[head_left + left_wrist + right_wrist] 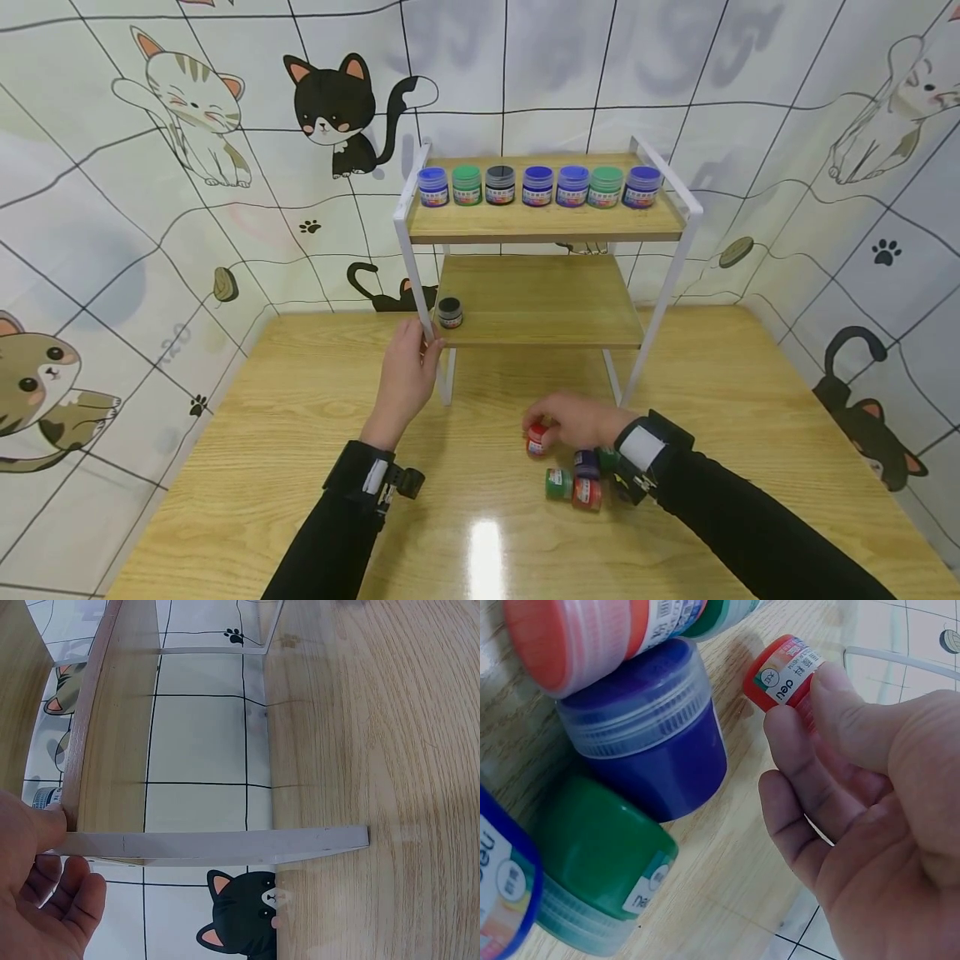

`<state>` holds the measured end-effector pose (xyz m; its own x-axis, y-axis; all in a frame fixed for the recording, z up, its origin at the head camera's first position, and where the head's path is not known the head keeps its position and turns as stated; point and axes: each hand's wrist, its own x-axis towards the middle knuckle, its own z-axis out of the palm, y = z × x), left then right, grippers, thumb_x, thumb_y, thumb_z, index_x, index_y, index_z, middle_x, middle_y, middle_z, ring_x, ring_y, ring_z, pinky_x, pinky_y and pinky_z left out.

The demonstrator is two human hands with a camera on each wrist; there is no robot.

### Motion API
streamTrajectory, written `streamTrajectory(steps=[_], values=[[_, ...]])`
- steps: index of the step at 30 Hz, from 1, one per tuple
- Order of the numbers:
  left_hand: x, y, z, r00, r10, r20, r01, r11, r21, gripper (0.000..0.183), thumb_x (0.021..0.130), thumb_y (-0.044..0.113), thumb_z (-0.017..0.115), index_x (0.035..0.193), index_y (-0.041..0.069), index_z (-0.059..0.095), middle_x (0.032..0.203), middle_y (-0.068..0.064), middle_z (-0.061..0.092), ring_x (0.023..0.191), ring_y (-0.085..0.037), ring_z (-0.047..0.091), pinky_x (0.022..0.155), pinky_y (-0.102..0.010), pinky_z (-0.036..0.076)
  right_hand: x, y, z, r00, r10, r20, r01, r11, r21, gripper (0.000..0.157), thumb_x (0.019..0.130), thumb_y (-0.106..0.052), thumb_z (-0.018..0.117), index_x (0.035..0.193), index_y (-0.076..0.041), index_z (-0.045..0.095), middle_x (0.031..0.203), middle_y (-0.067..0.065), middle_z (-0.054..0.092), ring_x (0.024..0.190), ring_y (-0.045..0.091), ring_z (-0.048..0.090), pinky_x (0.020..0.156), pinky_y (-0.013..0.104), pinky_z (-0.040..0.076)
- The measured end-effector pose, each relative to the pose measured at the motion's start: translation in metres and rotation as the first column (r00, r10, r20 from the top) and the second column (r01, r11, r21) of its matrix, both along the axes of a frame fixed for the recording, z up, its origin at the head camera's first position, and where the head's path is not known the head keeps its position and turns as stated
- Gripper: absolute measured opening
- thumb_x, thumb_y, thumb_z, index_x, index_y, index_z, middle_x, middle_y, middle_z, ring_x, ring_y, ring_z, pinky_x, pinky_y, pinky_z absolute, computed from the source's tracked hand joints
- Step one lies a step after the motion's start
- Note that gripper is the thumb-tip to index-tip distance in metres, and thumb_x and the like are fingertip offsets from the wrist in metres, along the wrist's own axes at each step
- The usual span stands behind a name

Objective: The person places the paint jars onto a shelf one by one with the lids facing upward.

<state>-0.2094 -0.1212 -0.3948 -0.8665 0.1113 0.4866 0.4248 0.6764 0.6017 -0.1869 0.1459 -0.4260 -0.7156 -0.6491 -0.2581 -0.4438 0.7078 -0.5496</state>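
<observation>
Right hand (pixel 573 419): fingers pinched the red jar (pixel 536 440), lower centre (on or just above the counter (pixel 285 433), unclear) | Left hand (pixel 408 367): fingers gripped the white rack (pixel 415 279), mid-frame | Handling: a snug pinch, clear of the purple jar (pixel 587 464), suited best

I'm viewing white walls (pixel 555 67) from afar, black lines (pixel 504 112) are crossing them, cartoon cats (pixel 335 104) are sitting there, light (pixel 486 558) is glaring off the wooden table (pixel 262 467)
</observation>
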Motion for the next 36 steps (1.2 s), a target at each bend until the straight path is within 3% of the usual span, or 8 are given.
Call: streamTrajectory(steps=[13, 22, 29, 36], values=[[0.0, 0.001, -0.001, 1.0, 0.014, 0.01, -0.014, 1.0, -0.004, 0.01, 0.097, 0.012, 0.059, 0.101, 0.003, 0.056, 0.091, -0.01, 0.052, 0.076, -0.022, 0.05, 0.063, -0.029, 0.041, -0.001, 0.001, 0.0, 1.0, -0.003, -0.002, 0.003, 1.0, 0.022, 0.028, 0.091, -0.011, 0.066, 0.119, -0.009, 0.066, 0.113, 0.003, 0.068, 0.109, 0.023, 0.061, 0.094, 0.041, 0.05], [0.001, 0.001, -0.001, 1.0, 0.011, 0.011, -0.011, 1.0, -0.001, 0.011, 0.097, 0.012, 0.059, 0.102, 0.003, 0.055, 0.088, -0.01, 0.05, 0.073, -0.021, 0.047, 0.062, -0.029, 0.039, -0.004, 0.0, 0.011, 0.995, 0.056, -0.088, -0.052, 0.998, 0.046, 0.029, 0.091, -0.01, 0.066, 0.12, -0.007, 0.066, 0.113, 0.005, 0.068, 0.107, 0.022, 0.061, 0.093, 0.04, 0.05], [0.001, 0.001, 0.0, 1.0, 0.003, 0.001, -0.003, 1.0, 0.001, 0.01, 0.098, 0.012, 0.058, 0.101, 0.003, 0.055, 0.088, -0.01, 0.05, 0.073, -0.021, 0.048, 0.062, -0.029, 0.04, -0.007, -0.007, 0.028, 0.988, 0.1, -0.12, -0.096, 0.995, 0.037, 0.032, 0.091, -0.008, 0.065, 0.123, 0.0, 0.065, 0.117, 0.012, 0.069, 0.107, 0.025, 0.064, 0.09, 0.039, 0.052], [0.0, 0.001, -0.001, 1.0, 0.009, 0.004, -0.009, 1.0, -0.006, 0.011, 0.098, 0.012, 0.058, 0.102, 0.003, 0.055, 0.089, -0.011, 0.05, 0.073, -0.021, 0.048, 0.063, -0.029, 0.041, -0.009, -0.015, 0.047, 0.983, 0.118, -0.143, -0.116, 0.993, 0.022, 0.032, 0.092, -0.01, 0.065, 0.123, -0.001, 0.064, 0.117, 0.011, 0.069, 0.103, 0.02, 0.064, 0.088, 0.035, 0.052]])
